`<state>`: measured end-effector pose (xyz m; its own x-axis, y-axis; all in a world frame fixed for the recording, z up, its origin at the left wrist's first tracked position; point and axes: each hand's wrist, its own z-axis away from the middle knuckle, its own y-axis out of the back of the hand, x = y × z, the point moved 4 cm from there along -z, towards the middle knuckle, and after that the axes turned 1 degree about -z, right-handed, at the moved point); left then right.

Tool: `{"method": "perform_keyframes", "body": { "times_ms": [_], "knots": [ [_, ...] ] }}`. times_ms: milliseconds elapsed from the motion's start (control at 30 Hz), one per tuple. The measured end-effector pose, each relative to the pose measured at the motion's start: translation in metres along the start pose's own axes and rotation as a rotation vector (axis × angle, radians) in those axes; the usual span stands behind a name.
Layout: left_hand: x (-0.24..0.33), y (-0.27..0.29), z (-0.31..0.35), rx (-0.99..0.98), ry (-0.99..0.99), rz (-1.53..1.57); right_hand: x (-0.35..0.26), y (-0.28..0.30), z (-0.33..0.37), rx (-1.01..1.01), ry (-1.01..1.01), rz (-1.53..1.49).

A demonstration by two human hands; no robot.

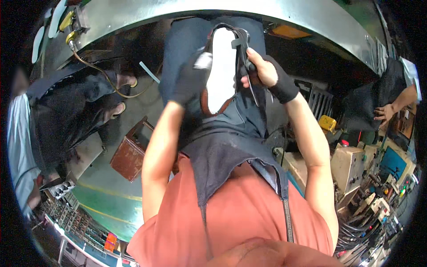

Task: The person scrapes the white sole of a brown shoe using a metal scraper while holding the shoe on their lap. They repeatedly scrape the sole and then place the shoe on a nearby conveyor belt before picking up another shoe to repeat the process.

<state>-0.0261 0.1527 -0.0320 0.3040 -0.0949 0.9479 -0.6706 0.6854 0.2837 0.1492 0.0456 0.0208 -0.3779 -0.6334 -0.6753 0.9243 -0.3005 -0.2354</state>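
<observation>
Over my lap lies an unfinished shoe (pixel 222 66), its long white sole side turned up. Dark upper material and straps rise around its toe end and right side, and a reddish-brown edge shows at the end nearest me. My left hand (pixel 193 76), in a black fingerless glove, is closed around the shoe's left side; it is slightly blurred. On the other side my right hand (pixel 265 73), gloved the same way, is closed with its thumb along the dark straps. Between its fingers is a thin, dark pointed piece (pixel 253 92); whether it is a strap or a tool I cannot tell.
A metal bench edge (pixel 187 5) curves across in front of me, with a yellow air fitting (pixel 67 27) and hose at its left. A brown stool (pixel 130 153) stands left. Co-workers sit on both sides; one's hand (pixel 386 113) shows right. Beige machine boxes (pixel 348 167) stand lower right.
</observation>
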Motion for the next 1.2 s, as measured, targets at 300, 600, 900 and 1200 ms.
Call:
{"method": "perform_keyframes", "body": {
  "times_ms": [300,600,900,1200],
  "knots": [
    [0.023,-0.001,0.045,-0.209,0.013,-0.207,0.009,0.014,-0.006,-0.183,-0.094,0.049],
    [0.061,0.000,0.047,-0.235,-0.266,-0.658,-0.026,-0.017,0.029,-0.216,0.255,1.142],
    [0.008,-0.004,0.002,-0.262,0.333,0.003,-0.018,0.016,0.005,0.010,0.424,1.465],
    [0.040,-0.031,-0.022,0.192,-0.064,-0.464,-0.112,0.002,0.039,-0.249,0.273,1.917]
  ]
}}
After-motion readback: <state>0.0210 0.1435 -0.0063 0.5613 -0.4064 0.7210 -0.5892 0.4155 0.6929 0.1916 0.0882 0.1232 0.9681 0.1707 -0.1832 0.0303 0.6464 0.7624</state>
